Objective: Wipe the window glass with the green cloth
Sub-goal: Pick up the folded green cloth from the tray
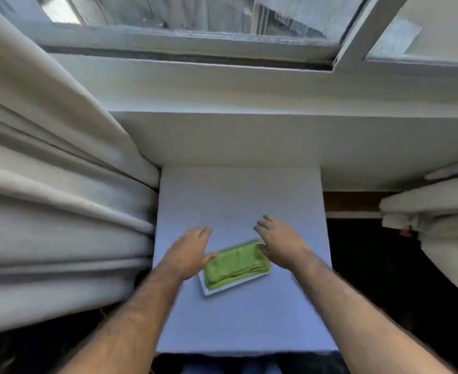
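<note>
A folded green cloth (236,264) lies on a small white tray (232,287) on a table with a pale blue cover (238,201). My left hand (188,252) hovers at the cloth's left end, fingers spread, holding nothing. My right hand (280,245) is at the cloth's right end, fingers apart, its thumb near or on the cloth's edge. The window glass (195,12) is at the top of the view, above a white sill (222,87).
Thick cream curtains hang at the left (47,184) and right (438,233) of the table. A white window frame post (362,31) divides the panes. Dark floor lies to the right of the table.
</note>
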